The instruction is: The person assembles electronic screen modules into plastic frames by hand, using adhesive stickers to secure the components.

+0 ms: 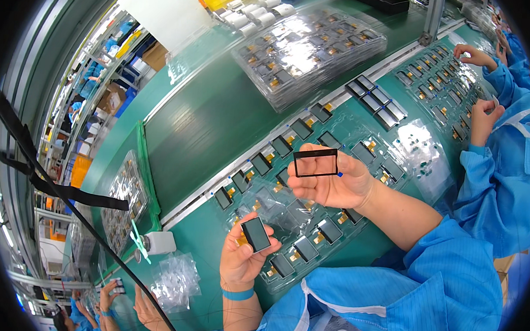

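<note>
My left hand [243, 260] holds a small dark rectangular display panel [256, 234], gripped between thumb and fingers over the near edge of the bench. My right hand [334, 180] is raised above a clear plastic tray [310, 219] and holds a thin black rectangular frame [316, 163] by its lower edge. The tray below both hands carries several more dark panels with gold flex tabs [330, 230].
A green conveyor belt [213, 121] runs past with a stack of clear trays of panels [310, 48]. A person in a blue coat [505, 160] works at trays [437, 84] on the right. A white dispenser [160, 242], clear bags [175, 280] and another person's hands [126, 302] lie to the left.
</note>
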Motion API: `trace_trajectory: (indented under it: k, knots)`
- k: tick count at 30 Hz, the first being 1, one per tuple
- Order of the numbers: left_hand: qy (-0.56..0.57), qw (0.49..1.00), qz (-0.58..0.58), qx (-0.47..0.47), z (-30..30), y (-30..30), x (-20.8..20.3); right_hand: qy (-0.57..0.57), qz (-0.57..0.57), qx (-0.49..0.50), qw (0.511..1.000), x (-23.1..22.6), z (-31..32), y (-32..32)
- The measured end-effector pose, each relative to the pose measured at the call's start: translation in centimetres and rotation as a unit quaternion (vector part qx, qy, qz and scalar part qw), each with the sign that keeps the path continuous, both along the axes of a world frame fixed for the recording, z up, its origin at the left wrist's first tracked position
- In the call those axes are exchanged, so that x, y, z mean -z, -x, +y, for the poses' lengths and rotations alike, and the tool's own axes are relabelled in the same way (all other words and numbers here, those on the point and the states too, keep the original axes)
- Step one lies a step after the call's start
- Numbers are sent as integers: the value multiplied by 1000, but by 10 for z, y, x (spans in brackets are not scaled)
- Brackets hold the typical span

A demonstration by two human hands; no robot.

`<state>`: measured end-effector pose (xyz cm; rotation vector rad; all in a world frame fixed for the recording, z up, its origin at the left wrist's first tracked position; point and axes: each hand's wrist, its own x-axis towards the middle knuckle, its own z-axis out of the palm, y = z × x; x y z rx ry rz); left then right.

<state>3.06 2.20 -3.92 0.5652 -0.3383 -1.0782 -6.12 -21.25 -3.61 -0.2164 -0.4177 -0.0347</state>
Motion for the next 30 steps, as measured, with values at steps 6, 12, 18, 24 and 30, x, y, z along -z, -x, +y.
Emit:
trace_trajectory:
  k: [6, 12, 18, 24, 30]
  knots:
    - [43, 996, 64, -40, 0, 4, 0, 90, 53, 39, 994, -11, 7, -1]
    - [73, 995, 73, -4, -5, 2, 7, 429, -15, 330, 841, -28, 38, 9]
    - [77, 996, 45, 3, -6, 6, 10, 611, -73, 480, 625, -26, 50, 11]
    - [-38, 999, -18, -12, -12, 7, 7, 670, -75, 482, 560, -26, 49, 12]
    - [-76, 996, -42, -20, -16, 11, 6, 663, -42, 509, 548, -23, 54, 10]
